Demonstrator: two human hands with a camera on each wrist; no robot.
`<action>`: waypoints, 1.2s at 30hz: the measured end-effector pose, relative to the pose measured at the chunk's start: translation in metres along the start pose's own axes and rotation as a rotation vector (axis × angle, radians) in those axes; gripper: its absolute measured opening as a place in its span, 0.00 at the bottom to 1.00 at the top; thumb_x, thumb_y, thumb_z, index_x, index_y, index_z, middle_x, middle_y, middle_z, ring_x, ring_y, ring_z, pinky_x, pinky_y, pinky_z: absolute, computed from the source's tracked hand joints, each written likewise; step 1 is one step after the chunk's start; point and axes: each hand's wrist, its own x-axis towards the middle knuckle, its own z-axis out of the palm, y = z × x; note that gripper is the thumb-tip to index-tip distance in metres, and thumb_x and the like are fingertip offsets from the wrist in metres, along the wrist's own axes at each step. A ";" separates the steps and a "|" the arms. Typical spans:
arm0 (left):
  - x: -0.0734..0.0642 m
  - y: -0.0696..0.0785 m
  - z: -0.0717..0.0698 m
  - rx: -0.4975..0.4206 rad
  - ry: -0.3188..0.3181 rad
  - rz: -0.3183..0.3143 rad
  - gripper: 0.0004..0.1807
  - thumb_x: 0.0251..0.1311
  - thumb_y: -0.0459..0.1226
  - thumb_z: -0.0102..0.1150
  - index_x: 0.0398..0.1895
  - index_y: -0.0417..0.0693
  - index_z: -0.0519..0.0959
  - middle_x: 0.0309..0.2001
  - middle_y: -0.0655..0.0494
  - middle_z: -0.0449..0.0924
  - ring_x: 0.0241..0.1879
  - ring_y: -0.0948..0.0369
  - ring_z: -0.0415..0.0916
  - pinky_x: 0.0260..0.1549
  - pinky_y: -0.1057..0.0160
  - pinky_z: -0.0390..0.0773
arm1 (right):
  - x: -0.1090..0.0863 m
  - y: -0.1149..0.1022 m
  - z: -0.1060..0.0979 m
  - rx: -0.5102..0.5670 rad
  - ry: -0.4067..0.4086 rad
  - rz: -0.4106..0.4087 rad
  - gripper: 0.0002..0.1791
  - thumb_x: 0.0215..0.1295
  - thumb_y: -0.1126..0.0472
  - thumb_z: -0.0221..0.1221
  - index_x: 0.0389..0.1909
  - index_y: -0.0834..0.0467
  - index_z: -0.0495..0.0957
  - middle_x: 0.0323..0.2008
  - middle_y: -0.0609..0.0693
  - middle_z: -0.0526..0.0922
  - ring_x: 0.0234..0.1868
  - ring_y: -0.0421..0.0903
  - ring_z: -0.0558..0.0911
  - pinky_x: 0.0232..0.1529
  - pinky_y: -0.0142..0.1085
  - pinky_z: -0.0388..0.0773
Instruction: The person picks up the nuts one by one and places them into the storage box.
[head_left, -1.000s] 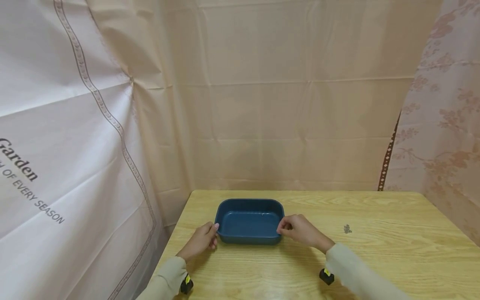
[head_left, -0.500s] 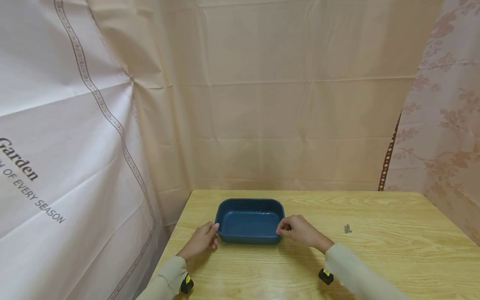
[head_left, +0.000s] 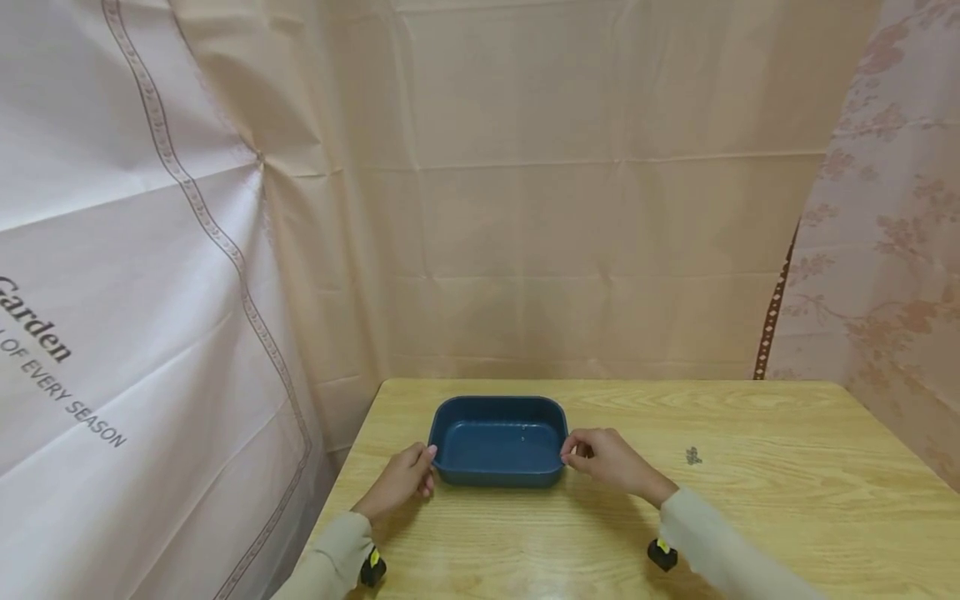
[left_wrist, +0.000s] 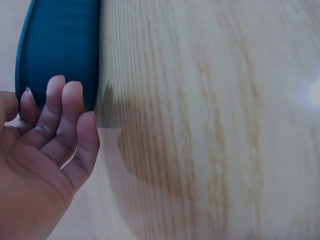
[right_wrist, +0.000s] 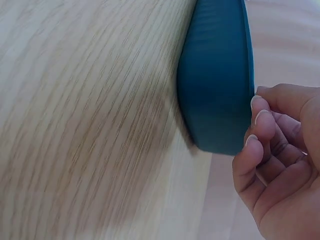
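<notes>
A dark blue rectangular dish (head_left: 495, 480) with rounded corners and a glossy inside stands on the wooden table. At its left end my left hand (head_left: 401, 479) grips the rim; the thumb lies at the rim and the curled fingers are against the outer wall in the left wrist view. My right hand (head_left: 611, 458) is at the dish's right end, thumb and forefinger pinched together right at the rim. In the right wrist view its other fingers (right_wrist: 248, 152) curl beside the outer wall.
A small grey mark (head_left: 693, 456) shows on the wooden table (head_left: 787, 500), right of the right hand. Beige and flowered cloth (head_left: 570, 250) hangs behind the table and at the right. White printed cloth (head_left: 150, 333) hangs at the left. Black wrist devices sit below both cuffs.
My right hand has shifted slightly to the right, its fingertips now nearer the rim's outer edge than before. The left hand and the dish have stayed in place.
</notes>
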 end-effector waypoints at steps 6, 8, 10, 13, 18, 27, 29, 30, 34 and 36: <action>-0.002 0.003 0.001 -0.009 0.007 -0.004 0.23 0.83 0.47 0.41 0.41 0.34 0.72 0.28 0.49 0.78 0.24 0.58 0.76 0.27 0.61 0.81 | -0.011 0.009 -0.011 0.002 0.044 0.016 0.04 0.74 0.61 0.62 0.40 0.58 0.83 0.25 0.43 0.77 0.23 0.36 0.72 0.22 0.31 0.72; -0.003 0.004 0.002 -0.014 0.010 0.001 0.24 0.83 0.48 0.42 0.41 0.34 0.72 0.28 0.48 0.78 0.25 0.58 0.76 0.26 0.60 0.80 | -0.015 0.013 -0.016 -0.005 0.057 0.024 0.05 0.74 0.61 0.62 0.40 0.58 0.83 0.24 0.42 0.77 0.23 0.37 0.72 0.22 0.32 0.72; -0.003 0.005 0.002 -0.019 0.013 0.003 0.24 0.83 0.48 0.42 0.41 0.34 0.72 0.28 0.48 0.78 0.25 0.57 0.76 0.26 0.60 0.81 | -0.018 0.018 -0.020 -0.014 0.070 0.038 0.05 0.74 0.61 0.62 0.40 0.58 0.83 0.24 0.42 0.77 0.23 0.37 0.71 0.23 0.32 0.71; -0.003 0.004 0.003 -0.022 0.013 0.001 0.24 0.83 0.48 0.42 0.41 0.34 0.72 0.29 0.47 0.78 0.25 0.57 0.76 0.27 0.60 0.81 | -0.024 0.028 -0.026 -0.016 0.077 0.070 0.05 0.74 0.61 0.62 0.40 0.58 0.83 0.25 0.45 0.78 0.23 0.38 0.72 0.23 0.32 0.71; -0.002 0.001 0.002 -0.006 0.004 -0.004 0.24 0.83 0.48 0.41 0.40 0.34 0.72 0.28 0.49 0.78 0.25 0.58 0.76 0.27 0.62 0.82 | -0.034 0.040 -0.035 -0.024 0.079 0.125 0.07 0.75 0.59 0.62 0.42 0.58 0.83 0.26 0.49 0.79 0.23 0.39 0.72 0.23 0.33 0.72; 0.000 -0.002 0.000 -0.004 -0.006 0.005 0.22 0.84 0.47 0.40 0.39 0.37 0.72 0.28 0.50 0.78 0.26 0.58 0.76 0.27 0.63 0.81 | -0.050 0.058 -0.051 -0.017 0.114 0.203 0.07 0.75 0.59 0.62 0.43 0.60 0.82 0.28 0.52 0.80 0.24 0.41 0.72 0.24 0.34 0.72; 0.000 -0.002 0.001 0.001 -0.007 -0.001 0.22 0.84 0.48 0.40 0.39 0.38 0.72 0.28 0.51 0.78 0.26 0.59 0.76 0.28 0.63 0.81 | -0.054 0.064 -0.053 -0.011 0.116 0.217 0.08 0.75 0.59 0.62 0.43 0.60 0.82 0.28 0.53 0.80 0.24 0.41 0.73 0.23 0.34 0.73; -0.001 -0.002 0.001 0.001 -0.008 -0.005 0.23 0.84 0.48 0.40 0.39 0.38 0.72 0.28 0.51 0.78 0.25 0.59 0.76 0.28 0.63 0.81 | -0.056 0.066 -0.054 -0.005 0.115 0.221 0.08 0.75 0.59 0.62 0.44 0.61 0.81 0.28 0.53 0.80 0.24 0.42 0.73 0.23 0.34 0.73; -0.001 -0.002 0.000 0.002 -0.011 0.004 0.22 0.84 0.47 0.40 0.39 0.36 0.72 0.28 0.50 0.78 0.25 0.59 0.77 0.28 0.62 0.81 | -0.067 0.079 -0.059 0.014 0.122 0.264 0.08 0.75 0.60 0.61 0.46 0.62 0.81 0.28 0.53 0.80 0.24 0.45 0.75 0.22 0.36 0.75; 0.000 -0.002 0.000 0.001 -0.013 0.009 0.22 0.84 0.46 0.39 0.39 0.36 0.72 0.28 0.49 0.78 0.25 0.58 0.77 0.28 0.62 0.82 | -0.071 0.086 -0.062 0.020 0.127 0.287 0.08 0.75 0.61 0.60 0.47 0.62 0.80 0.28 0.53 0.79 0.23 0.46 0.76 0.22 0.36 0.75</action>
